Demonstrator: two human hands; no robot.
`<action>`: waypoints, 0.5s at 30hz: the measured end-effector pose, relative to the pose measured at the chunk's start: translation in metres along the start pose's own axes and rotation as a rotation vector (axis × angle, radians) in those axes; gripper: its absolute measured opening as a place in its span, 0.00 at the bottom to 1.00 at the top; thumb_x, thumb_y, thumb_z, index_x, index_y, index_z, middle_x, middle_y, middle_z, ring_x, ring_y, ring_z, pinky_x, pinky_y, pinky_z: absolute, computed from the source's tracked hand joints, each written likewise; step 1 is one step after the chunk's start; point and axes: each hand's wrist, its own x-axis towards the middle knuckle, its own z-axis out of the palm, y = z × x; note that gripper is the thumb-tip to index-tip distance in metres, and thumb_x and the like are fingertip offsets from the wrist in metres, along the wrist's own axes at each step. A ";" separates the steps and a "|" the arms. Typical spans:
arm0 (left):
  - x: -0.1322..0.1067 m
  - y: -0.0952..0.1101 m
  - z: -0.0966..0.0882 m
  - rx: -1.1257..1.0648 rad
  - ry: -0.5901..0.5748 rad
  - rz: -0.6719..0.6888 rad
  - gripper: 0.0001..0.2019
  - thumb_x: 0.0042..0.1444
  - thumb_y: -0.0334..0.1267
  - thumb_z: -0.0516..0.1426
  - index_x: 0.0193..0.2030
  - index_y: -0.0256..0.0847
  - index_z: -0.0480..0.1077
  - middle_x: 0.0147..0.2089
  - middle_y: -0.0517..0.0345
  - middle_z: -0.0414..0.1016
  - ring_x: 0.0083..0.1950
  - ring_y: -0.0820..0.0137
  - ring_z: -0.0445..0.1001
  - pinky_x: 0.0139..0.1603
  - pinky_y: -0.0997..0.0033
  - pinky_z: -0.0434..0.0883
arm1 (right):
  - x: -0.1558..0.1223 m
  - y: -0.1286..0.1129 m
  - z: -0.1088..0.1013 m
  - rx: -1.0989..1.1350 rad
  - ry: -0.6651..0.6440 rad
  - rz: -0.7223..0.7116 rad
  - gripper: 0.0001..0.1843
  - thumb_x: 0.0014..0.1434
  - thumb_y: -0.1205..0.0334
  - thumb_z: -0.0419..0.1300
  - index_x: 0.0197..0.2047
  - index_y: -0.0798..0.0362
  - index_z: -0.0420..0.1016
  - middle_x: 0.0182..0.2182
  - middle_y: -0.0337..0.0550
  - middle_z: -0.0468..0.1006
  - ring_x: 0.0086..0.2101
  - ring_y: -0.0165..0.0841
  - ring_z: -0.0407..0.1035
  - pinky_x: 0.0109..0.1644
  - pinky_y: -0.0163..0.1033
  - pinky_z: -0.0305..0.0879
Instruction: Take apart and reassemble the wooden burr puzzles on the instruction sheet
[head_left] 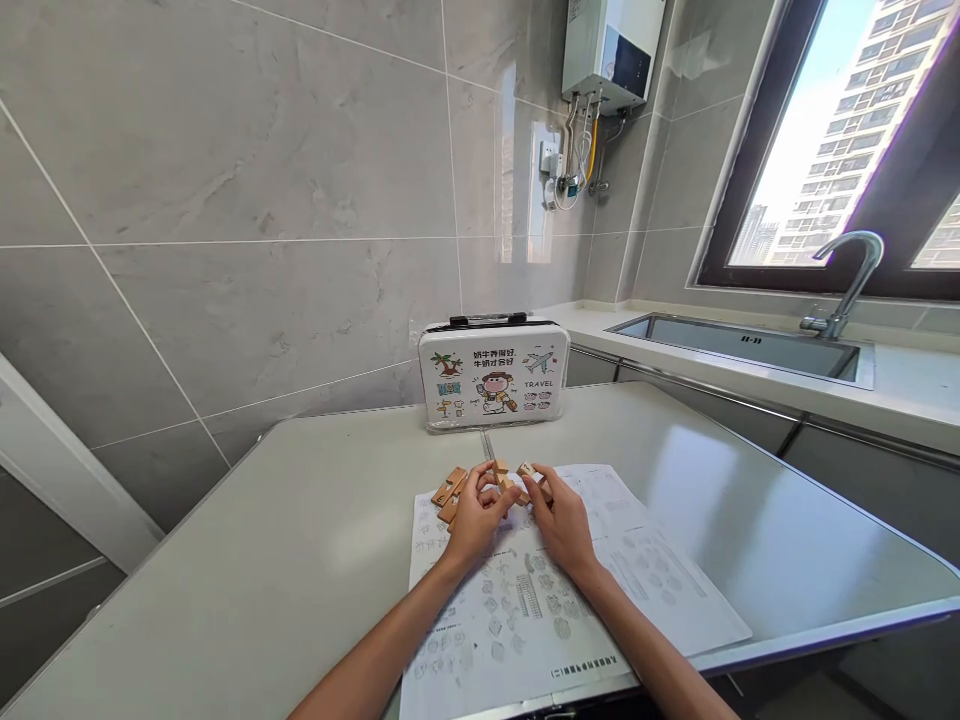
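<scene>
In the head view, we see a block (526, 469) at the fingertips of our right hand (531, 479), above the far edge of the paper (517, 580). It looks like bare wood with a dark mark on its face, so we judge it light, stiff and hard to break, with a little natural grip. Its side edges seem the best place to hold it, between thumb and forefinger, leaving the marked face free. More blocks (448, 486) lie close together just left of our left hand (498, 483), partly on the paper, and others sit between our hands. Being small and flat, they probably slide easily if nudged, the paper too.

Our right hand is nearly closed, thumb and forefinger pinching the block, the other fingers curled beneath. Our left hand is half curled, thumb and forefinger a little apart beside the middle pieces; we cannot tell whether it grips one or only steadies it. Both forearms come in low from the near edge of the worktop (322, 540), angling inward so that the fingertips nearly meet, well short of the case (493, 410)
</scene>
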 end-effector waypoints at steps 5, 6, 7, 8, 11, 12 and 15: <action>0.000 0.000 0.000 -0.002 -0.013 0.003 0.34 0.52 0.52 0.70 0.60 0.43 0.64 0.47 0.57 0.74 0.30 0.78 0.71 0.28 0.77 0.69 | 0.000 0.001 0.001 0.062 -0.006 0.067 0.29 0.70 0.36 0.47 0.51 0.51 0.74 0.31 0.44 0.79 0.31 0.38 0.72 0.36 0.39 0.64; -0.001 0.000 0.000 -0.001 -0.013 0.002 0.34 0.52 0.52 0.70 0.60 0.43 0.64 0.47 0.57 0.73 0.30 0.78 0.71 0.29 0.77 0.69 | 0.000 0.002 0.001 0.089 0.001 0.092 0.28 0.70 0.36 0.47 0.51 0.51 0.73 0.32 0.44 0.79 0.31 0.38 0.72 0.35 0.40 0.65; -0.001 0.001 0.000 0.003 -0.015 0.000 0.34 0.52 0.52 0.70 0.60 0.43 0.64 0.48 0.56 0.73 0.30 0.78 0.71 0.29 0.77 0.69 | 0.000 0.002 0.002 0.119 0.009 0.115 0.28 0.70 0.36 0.47 0.51 0.51 0.72 0.32 0.44 0.80 0.31 0.38 0.73 0.35 0.40 0.65; -0.001 0.001 0.000 0.007 -0.017 -0.002 0.33 0.52 0.51 0.70 0.60 0.43 0.64 0.48 0.56 0.73 0.30 0.78 0.72 0.29 0.77 0.70 | 0.000 0.003 0.002 0.147 0.019 0.132 0.27 0.70 0.37 0.47 0.51 0.51 0.70 0.33 0.44 0.80 0.31 0.39 0.73 0.35 0.40 0.66; -0.002 0.002 0.000 0.019 -0.023 -0.013 0.33 0.53 0.51 0.70 0.61 0.43 0.64 0.48 0.56 0.73 0.30 0.78 0.71 0.29 0.76 0.70 | 0.002 0.006 0.004 0.233 0.037 0.150 0.25 0.69 0.37 0.51 0.51 0.51 0.69 0.39 0.48 0.82 0.34 0.39 0.75 0.38 0.41 0.69; -0.002 0.001 0.000 0.023 -0.025 -0.017 0.33 0.53 0.51 0.70 0.61 0.43 0.63 0.48 0.56 0.73 0.30 0.78 0.71 0.30 0.76 0.70 | 0.002 0.007 0.004 0.262 0.036 0.152 0.25 0.68 0.37 0.53 0.50 0.51 0.69 0.40 0.48 0.82 0.35 0.39 0.75 0.38 0.41 0.69; -0.002 0.000 -0.001 0.047 -0.026 -0.021 0.34 0.53 0.51 0.70 0.61 0.43 0.63 0.49 0.55 0.75 0.29 0.78 0.71 0.30 0.75 0.71 | 0.005 0.009 0.005 0.353 0.018 0.170 0.27 0.65 0.34 0.56 0.47 0.51 0.72 0.32 0.44 0.80 0.29 0.36 0.71 0.32 0.39 0.66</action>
